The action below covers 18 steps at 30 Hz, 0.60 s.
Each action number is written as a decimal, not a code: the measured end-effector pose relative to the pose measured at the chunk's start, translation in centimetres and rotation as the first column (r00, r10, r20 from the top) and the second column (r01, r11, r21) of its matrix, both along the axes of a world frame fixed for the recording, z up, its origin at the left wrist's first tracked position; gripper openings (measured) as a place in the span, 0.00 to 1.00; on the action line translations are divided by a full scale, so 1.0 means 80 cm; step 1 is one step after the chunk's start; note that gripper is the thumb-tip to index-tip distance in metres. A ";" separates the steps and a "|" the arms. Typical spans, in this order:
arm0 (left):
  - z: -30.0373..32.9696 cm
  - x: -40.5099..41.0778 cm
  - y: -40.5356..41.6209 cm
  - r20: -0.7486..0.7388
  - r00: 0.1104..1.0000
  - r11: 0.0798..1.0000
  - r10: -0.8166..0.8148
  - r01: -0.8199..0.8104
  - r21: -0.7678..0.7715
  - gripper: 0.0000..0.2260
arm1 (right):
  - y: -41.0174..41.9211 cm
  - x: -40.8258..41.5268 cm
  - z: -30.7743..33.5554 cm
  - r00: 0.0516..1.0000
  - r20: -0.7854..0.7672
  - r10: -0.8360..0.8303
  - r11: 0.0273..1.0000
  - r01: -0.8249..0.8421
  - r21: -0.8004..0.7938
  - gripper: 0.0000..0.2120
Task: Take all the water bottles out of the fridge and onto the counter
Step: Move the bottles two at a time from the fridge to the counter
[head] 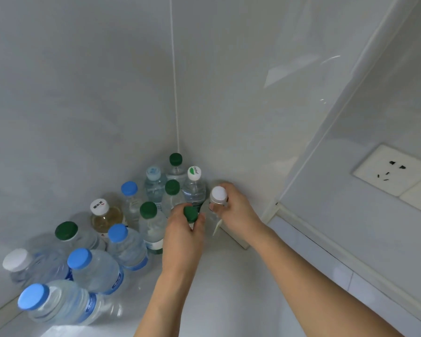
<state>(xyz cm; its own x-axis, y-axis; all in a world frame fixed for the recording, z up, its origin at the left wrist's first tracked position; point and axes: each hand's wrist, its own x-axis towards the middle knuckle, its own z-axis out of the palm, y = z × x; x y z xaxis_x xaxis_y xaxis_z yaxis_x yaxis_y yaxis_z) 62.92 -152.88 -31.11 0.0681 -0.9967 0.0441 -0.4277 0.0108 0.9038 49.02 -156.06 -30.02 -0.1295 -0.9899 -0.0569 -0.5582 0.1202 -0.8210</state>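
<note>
White counter [229, 288] meets white walls in a corner, and bottles crowd it! Count the caps: five green, four blue, one pale blue, four white (one white-capped bottle [105, 216] holds yellowish liquid). Left hand [184, 233] is clenched round the neck of a green-capped bottle [190, 213], standing among the cluster. Right hand [233, 210] grasps a white-capped bottle [218, 194] just beside it, against the wall. Wall sockets [394, 170] sit off to the right.
</note>
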 end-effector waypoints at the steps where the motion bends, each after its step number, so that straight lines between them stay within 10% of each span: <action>1: -0.005 -0.004 -0.004 0.008 1.000 1.000 0.013 -0.013 -0.011 0.06 | -0.002 0.000 -0.006 1.000 0.001 0.018 1.000 -0.018 -0.002 0.14; 18: -0.026 -0.019 -0.017 0.242 0.961 0.989 0.136 -0.115 -0.098 0.17 | 0.053 -0.014 -0.022 0.995 -0.097 -0.036 0.992 0.047 0.120 0.24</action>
